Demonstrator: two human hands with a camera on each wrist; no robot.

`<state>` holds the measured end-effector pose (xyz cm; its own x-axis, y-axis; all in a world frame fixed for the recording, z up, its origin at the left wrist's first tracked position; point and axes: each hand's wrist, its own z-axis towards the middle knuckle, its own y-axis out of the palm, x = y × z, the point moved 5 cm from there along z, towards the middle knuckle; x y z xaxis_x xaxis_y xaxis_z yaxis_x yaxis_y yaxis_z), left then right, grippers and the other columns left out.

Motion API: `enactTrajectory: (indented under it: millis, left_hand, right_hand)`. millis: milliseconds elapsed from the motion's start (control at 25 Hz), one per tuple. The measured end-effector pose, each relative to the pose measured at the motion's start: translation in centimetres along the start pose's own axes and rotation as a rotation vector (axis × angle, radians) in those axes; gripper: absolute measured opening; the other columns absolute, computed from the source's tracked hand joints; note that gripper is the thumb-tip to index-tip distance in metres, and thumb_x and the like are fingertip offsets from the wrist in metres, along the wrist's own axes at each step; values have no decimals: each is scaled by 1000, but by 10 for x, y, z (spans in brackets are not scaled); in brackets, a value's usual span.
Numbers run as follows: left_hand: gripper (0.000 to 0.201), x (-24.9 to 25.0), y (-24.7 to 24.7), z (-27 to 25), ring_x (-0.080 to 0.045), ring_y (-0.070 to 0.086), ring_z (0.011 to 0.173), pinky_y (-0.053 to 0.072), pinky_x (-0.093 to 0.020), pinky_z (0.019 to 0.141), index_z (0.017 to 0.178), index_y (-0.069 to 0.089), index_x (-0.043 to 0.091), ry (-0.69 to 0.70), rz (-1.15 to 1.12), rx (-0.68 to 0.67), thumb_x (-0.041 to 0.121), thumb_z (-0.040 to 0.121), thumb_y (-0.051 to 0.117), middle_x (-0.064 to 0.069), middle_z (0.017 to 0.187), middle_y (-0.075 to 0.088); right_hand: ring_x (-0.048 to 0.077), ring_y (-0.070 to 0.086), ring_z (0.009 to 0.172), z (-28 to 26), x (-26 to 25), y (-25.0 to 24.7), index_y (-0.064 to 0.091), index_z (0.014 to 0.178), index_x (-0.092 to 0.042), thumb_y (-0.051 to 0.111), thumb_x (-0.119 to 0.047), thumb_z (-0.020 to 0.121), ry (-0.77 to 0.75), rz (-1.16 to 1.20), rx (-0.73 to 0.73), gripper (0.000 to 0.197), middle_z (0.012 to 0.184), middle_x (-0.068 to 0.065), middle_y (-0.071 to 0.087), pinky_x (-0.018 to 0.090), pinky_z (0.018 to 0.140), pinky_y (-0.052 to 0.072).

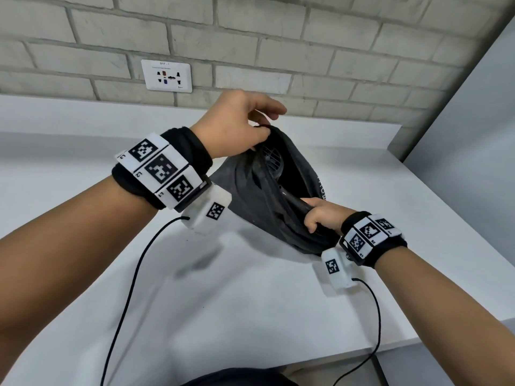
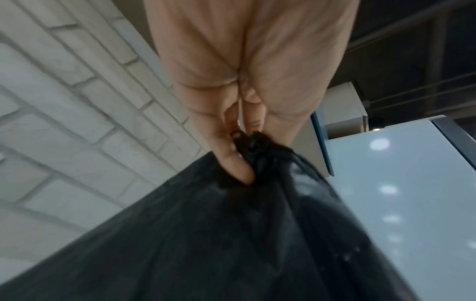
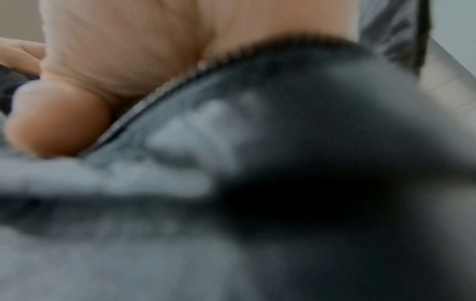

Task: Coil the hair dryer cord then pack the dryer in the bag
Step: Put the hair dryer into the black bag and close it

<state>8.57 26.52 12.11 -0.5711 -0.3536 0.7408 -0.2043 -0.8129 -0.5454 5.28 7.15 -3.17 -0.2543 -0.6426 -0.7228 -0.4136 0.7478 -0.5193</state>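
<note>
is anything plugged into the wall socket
No, the wall socket shows bare openings in the head view, and the hair dryer already sits inside the open bag.

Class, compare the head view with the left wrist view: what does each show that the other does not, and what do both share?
Only the head view shows the hair dryer inside the open bag, the right hand gripping the bag's near edge, the wall socket and the white table. Only the left wrist view shows, close up, the fingers pinching gathered black fabric, though blurred. Both show the left hand holding the bag's far end, and the brick wall.
</note>
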Motion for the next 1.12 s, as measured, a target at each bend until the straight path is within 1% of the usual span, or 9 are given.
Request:
enactTrajectory:
  millis: [160, 280, 440, 600, 760, 840, 920, 1000, 1120]
  left_hand:
    - [78, -25, 7, -13, 2, 47, 116, 43, -10, 87, 133, 45, 22, 13, -33, -186, 26, 64, 82, 9, 131, 46]
    - [114, -50, 13, -19, 5, 28, 129, 23, -9, 103, 144, 23, 31, 8, 152, -282, 57, 45, 71, 18, 140, 29]
    - [70, -61, 29, -21, 15, 50, 107, 36, -10, 97, 120, 41, 44, 23, -44, -271, 48, 56, 71, 27, 117, 54]
    - [52, -61, 31, -13, 16, 55, 92, 39, -6, 88, 111, 48, 33, 43, -46, -158, 48, 64, 65, 24, 99, 59]
    - [63, -66, 28, -3, 18, 55, 90, 40, -4, 86, 118, 49, 21, 60, -17, -92, 51, 64, 63, 15, 100, 60]
    - [62, -71, 26, -1, 20, 54, 89, 40, -3, 85, 117, 49, 22, 54, -15, -71, 51, 64, 64, 18, 99, 59]
    - [60, -73, 25, 0, 20, 54, 88, 39, -2, 84, 118, 50, 20, 43, -8, -59, 46, 66, 67, 19, 98, 59]
    - [56, -74, 25, 1, 15, 56, 90, 39, -1, 83, 119, 50, 19, 32, -4, -43, 38, 69, 68, 16, 98, 59]
    - [56, -74, 25, 1, -1, 57, 95, 39, -2, 84, 121, 50, 16, 35, 8, -25, 33, 70, 66, 10, 103, 60]
  right_hand:
    - [27, 46, 77, -2, 4, -5, 46, 104, 10, 48, -3, 41, 30, 8, -10, 65, 83, 13, 47, 29, 65, 38]
    - [26, 45, 78, -4, 4, -7, 44, 105, 10, 48, -4, 42, 43, -5, -17, 65, 83, 12, 46, 29, 66, 37]
    - [25, 49, 77, -1, -2, -1, 50, 95, 6, 51, -4, 45, 27, 20, -31, 51, 81, 12, 49, 30, 70, 40]
    - [21, 57, 80, 3, -4, -9, 61, 93, -13, 60, -3, 63, -33, 1, 84, 31, 83, 6, 59, 29, 79, 43]
    - [19, 54, 91, -7, 9, -46, 67, 93, -24, 54, -8, 78, -98, 10, 594, 25, 98, 5, 56, 26, 88, 40]
    - [27, 54, 96, -15, 25, -58, 67, 99, -23, 49, -17, 84, 48, -184, 793, 24, 112, 12, 48, 29, 90, 42]
    - [31, 56, 94, -11, 42, -54, 60, 114, -26, 45, -25, 89, 187, -197, 639, 29, 119, 15, 47, 33, 84, 47]
    - [27, 56, 84, -5, 52, -43, 54, 117, -24, 43, -31, 93, 230, -46, 475, 28, 108, 10, 54, 32, 67, 48]
    - [25, 54, 74, -5, 49, -51, 55, 92, -16, 58, -19, 86, 143, 80, 621, 8, 81, 5, 54, 27, 54, 46]
